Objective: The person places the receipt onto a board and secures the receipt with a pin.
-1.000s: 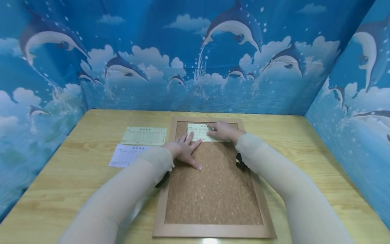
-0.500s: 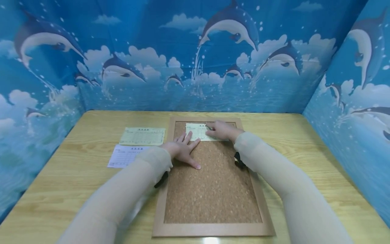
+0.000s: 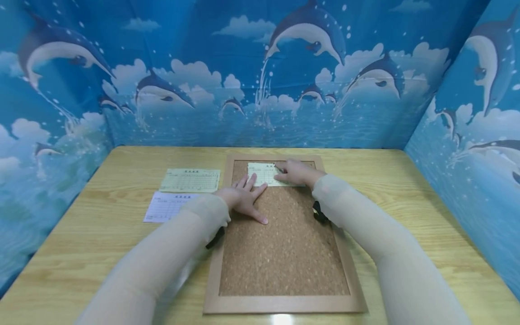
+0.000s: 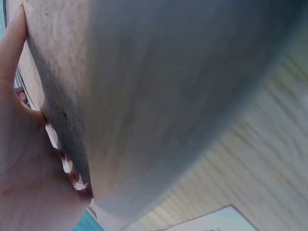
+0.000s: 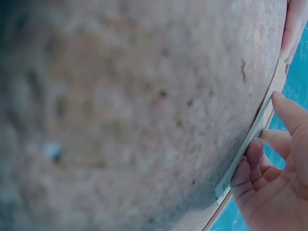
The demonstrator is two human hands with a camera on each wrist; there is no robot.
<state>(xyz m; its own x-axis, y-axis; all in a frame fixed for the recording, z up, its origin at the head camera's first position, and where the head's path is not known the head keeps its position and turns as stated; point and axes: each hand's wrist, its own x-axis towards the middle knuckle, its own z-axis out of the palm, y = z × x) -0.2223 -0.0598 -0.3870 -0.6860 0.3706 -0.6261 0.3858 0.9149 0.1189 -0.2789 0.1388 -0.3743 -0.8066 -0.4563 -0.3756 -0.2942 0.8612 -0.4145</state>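
Note:
A framed cork board [image 3: 284, 253] lies on the table. Near its far end is a pale green printed slip [image 3: 264, 174]. My left hand [image 3: 243, 201] lies spread on the board's left side, with fingertips at the slip's lower left edge and its thumb on the cork. At the slip's upper part, my right hand [image 3: 298, 173] pinches a small, thin dark thing with a silvery tip [image 3: 278, 168]; I cannot tell its kind. In the right wrist view, curled fingers [image 5: 248, 178] of this hand rest along the slip [image 5: 245, 154], and part of the slip is hidden under the hand.
Left of the board, another green slip [image 3: 190, 180] and a white slip [image 3: 166, 207] lie on the wooden table [image 3: 101, 225]. My left sleeve covers part of the white one. A dolphin-print curtain [image 3: 227, 122] stands behind and at both sides.
The whole head view has shifted slightly. Both hands stay in place on the board, and the slip lies where it was.

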